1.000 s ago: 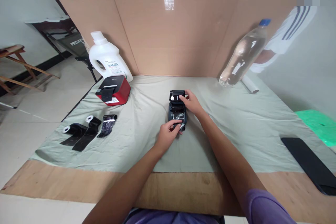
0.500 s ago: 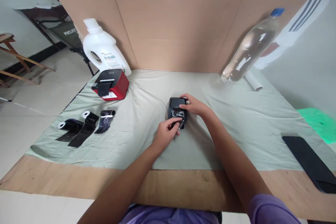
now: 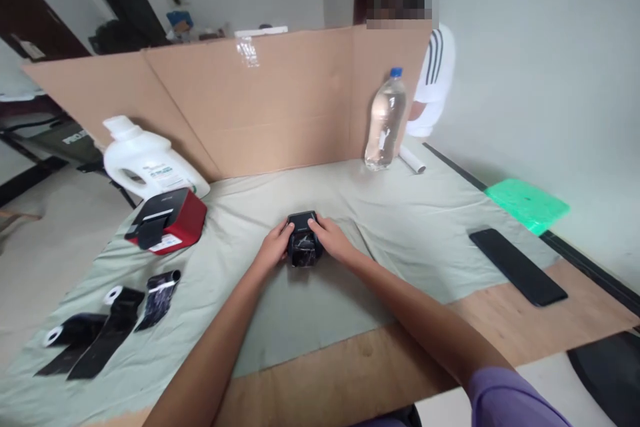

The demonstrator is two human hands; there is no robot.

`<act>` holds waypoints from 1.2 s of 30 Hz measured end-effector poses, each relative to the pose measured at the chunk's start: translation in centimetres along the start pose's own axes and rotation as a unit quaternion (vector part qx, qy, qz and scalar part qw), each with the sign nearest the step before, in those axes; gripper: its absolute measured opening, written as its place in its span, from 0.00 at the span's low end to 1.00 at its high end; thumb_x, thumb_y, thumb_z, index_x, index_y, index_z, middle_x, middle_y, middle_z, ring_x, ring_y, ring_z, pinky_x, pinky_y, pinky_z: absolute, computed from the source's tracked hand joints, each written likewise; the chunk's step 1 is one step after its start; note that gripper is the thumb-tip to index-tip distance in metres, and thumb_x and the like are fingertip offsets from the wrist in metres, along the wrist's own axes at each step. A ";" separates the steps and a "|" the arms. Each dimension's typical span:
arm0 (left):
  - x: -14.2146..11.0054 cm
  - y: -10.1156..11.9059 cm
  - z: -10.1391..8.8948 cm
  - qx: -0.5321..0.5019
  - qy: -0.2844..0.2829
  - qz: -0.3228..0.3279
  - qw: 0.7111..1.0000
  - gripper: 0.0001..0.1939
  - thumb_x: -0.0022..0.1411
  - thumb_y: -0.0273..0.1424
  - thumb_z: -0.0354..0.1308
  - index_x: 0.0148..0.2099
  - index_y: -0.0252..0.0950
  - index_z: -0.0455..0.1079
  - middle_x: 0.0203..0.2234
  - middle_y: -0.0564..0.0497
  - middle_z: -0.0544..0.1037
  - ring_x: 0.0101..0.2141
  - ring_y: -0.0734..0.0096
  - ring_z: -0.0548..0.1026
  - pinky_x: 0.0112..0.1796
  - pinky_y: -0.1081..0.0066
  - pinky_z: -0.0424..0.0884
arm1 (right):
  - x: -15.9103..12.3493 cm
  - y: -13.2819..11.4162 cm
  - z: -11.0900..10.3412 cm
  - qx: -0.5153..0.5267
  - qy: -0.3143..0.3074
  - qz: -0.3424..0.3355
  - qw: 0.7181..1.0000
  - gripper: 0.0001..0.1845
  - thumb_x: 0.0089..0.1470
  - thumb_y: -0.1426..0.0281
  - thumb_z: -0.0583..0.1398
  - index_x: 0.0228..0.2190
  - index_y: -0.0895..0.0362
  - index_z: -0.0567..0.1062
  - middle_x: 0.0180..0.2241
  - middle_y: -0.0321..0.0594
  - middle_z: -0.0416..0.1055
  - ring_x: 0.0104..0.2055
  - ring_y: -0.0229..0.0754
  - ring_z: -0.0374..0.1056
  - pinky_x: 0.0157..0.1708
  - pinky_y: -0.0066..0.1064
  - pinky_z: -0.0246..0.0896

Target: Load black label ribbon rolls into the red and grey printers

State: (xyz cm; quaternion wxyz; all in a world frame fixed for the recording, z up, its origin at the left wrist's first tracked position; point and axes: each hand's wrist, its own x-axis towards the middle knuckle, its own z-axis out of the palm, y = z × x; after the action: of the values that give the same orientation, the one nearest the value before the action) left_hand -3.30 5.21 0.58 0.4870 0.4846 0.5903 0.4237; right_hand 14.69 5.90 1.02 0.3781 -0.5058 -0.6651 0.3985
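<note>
Shifted off the shiny strip [image 3: 303, 252], the left hand [image 3: 274, 245] is half-curled against the black device [image 3: 301, 221] at 9 o'clock, the right hand [image 3: 331, 239] likewise at 3 o'clock; it is held between them, the clear bottle [image 3: 385, 123] towards 1 o'clock

Can only make out "PRO…" on the chair [image 3: 65, 144] off the surface's [image 3: 300, 387] far left corner; white jug [image 3: 131, 153] label's [image 3: 169, 174] too blurry.

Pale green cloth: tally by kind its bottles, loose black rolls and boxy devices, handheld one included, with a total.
White plastic bottle, clear plastic bottle: 2
Loose black film rolls: 3
Red and black boxy device, held black boxy device: 2
Total: 7
</note>
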 end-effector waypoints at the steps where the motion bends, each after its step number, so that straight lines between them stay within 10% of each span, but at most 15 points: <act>1: 0.4 0.3 0.9 0.009 -0.019 -0.022 1.000 0.40 0.64 0.49 0.62 0.70 0.30 0.63 0.12 0.63 0.59 0.12 0.76 0.60 0.16 0.77 0.54 | -0.4 0.4 -0.6 0.017 0.012 -0.001 1.000 0.22 0.68 0.55 0.50 0.45 0.55 0.77 0.43 0.44 0.80 0.47 0.45 0.74 0.51 0.36 0.67; 12: 10.1 8.8 21.9 -0.055 -0.167 0.000 0.984 0.37 0.72 0.43 0.54 0.76 0.37 0.49 0.11 0.64 0.59 0.12 0.77 0.64 0.19 0.80 0.58 | 4.8 7.3 -20.5 0.136 0.238 0.093 0.957 0.37 0.61 0.40 0.50 0.44 0.57 0.80 0.44 0.45 0.81 0.51 0.50 0.75 0.56 0.41 0.67; 17: 13.0 9.5 28.3 -0.020 -0.183 -0.006 0.983 0.39 0.70 0.43 0.57 0.76 0.37 0.50 0.12 0.62 0.61 0.13 0.75 0.66 0.19 0.78 0.59 | 5.4 11.6 -24.4 0.178 0.296 0.106 0.932 0.45 0.60 0.35 0.44 0.51 0.57 0.78 0.49 0.47 0.80 0.52 0.48 0.77 0.53 0.39 0.71; 31: 12.9 8.4 30.4 -0.010 -0.162 -0.040 0.986 0.31 0.74 0.40 0.50 0.74 0.37 0.55 0.18 0.58 0.67 0.16 0.76 0.67 0.22 0.77 0.64 | 4.8 13.9 -25.4 0.197 0.279 0.136 0.930 0.46 0.62 0.38 0.37 0.58 0.53 0.73 0.60 0.45 0.73 0.57 0.51 0.72 0.55 0.44 0.68; 36: 9.2 8.0 24.9 0.000 -0.179 -0.031 0.983 0.35 0.72 0.34 0.52 0.76 0.31 0.48 0.17 0.58 0.69 0.17 0.74 0.69 0.24 0.76 0.66 | 3.9 11.0 -26.6 0.063 0.339 0.072 0.936 0.40 0.63 0.43 0.40 0.57 0.54 0.74 0.60 0.47 0.72 0.56 0.52 0.69 0.57 0.50 0.62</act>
State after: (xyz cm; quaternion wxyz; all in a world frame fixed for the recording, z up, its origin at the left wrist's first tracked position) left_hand 22.04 16.39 2.71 0.5978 0.5343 0.5080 0.3148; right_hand 42.09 15.52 1.93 0.5826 -0.6324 -0.4327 0.2710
